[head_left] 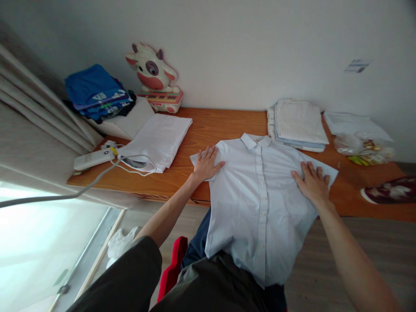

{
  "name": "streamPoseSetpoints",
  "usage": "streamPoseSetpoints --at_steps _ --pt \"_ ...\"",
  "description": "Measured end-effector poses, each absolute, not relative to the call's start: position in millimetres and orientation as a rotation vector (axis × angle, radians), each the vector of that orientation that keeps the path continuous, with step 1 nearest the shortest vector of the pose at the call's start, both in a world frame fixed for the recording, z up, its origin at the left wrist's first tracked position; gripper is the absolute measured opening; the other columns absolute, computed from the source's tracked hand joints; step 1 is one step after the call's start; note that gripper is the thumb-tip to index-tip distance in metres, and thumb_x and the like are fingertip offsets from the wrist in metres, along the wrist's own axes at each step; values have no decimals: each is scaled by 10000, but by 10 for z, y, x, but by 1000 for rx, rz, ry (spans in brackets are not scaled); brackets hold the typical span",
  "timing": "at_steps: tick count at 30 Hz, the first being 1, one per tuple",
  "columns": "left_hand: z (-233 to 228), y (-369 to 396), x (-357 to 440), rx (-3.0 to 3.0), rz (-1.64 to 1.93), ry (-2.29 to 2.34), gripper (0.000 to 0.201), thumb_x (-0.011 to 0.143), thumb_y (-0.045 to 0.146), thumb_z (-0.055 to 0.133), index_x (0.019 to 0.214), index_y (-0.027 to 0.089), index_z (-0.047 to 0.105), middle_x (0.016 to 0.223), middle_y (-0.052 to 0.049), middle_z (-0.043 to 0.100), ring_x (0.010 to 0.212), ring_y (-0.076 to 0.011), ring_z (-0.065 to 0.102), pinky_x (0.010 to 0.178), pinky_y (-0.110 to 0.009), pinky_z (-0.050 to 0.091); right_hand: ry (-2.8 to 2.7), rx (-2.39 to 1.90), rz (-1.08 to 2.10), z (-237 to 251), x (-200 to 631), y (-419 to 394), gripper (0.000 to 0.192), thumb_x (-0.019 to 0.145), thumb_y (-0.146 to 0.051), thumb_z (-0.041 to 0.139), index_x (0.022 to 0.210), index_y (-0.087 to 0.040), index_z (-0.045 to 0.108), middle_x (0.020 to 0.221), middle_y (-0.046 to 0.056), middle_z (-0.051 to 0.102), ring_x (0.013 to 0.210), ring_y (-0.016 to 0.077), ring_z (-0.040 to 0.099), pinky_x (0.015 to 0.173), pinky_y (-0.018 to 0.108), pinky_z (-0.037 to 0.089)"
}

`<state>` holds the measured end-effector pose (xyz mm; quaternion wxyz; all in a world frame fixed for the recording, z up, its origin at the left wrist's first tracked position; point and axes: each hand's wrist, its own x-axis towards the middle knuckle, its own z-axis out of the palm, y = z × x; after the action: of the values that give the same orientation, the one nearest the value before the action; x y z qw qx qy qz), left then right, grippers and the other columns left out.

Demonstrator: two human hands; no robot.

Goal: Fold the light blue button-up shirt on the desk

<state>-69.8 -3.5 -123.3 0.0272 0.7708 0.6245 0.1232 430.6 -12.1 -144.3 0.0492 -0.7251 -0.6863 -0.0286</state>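
A white button-up shirt (pixel 243 190) with short sleeves lies front side up, its collar toward the wall. The upper part rests on the wooden table (pixel 224 123), and the lower part hangs over the near edge onto my lap. On the left sleeve area my left hand (pixel 205 164) lies flat with fingers spread. My right hand (pixel 312 182) presses flat on the sleeve at the other side, its fingers apart too. Neither hand grips the cloth.
Folded white cloth (pixel 165 134), a power strip (pixel 94 159) with cables and a cow toy keyboard (pixel 156 78) are on the left, beside stacked blue clothes (pixel 99 93). Rightward sit folded cloths (pixel 300 121), a plastic bag (pixel 364 147) and a dark red patterned item (pixel 391 190).
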Motion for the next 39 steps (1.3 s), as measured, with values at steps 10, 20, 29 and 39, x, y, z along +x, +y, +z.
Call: streamPoseSetpoints --at_steps 10,20,29,39 --pt "-1253 -28 -702 2409 334 1982 881 1071 731 244 1742 160 264 1812 -86 281 1693 -316 206 1388 -555 146 -2109 -2184 -126 -1489 4341 -117 819 1076 -703 208 1746 -233 257 1815 128 259 1617 483 251 1252 737 247" --pt "-1281 -18 -712 2415 339 1980 875 1074 725 244 1737 154 279 1811 -88 286 1691 -326 208 1386 -555 151 -2101 -2190 -109 -1511 4349 -104 821 1074 -705 201 1749 -239 245 1817 126 253 1627 480 234 1261 740 227" --pt "-1271 -24 -709 2419 357 1977 878 1073 725 251 1737 152 282 1809 -94 291 1687 -329 222 1386 -558 152 -2100 -2179 -106 -1501 4350 -105 818 1071 -703 217 1745 -241 264 1813 125 269 1619 479 251 1255 747 240" --pt "-1271 -22 -703 2413 364 1976 873 1073 724 257 1732 153 293 1803 -101 306 1686 -324 228 1385 -566 162 -2097 -2181 -103 -1498 4342 -106 821 1071 -707 213 1743 -238 263 1813 124 266 1619 476 253 1260 737 242"
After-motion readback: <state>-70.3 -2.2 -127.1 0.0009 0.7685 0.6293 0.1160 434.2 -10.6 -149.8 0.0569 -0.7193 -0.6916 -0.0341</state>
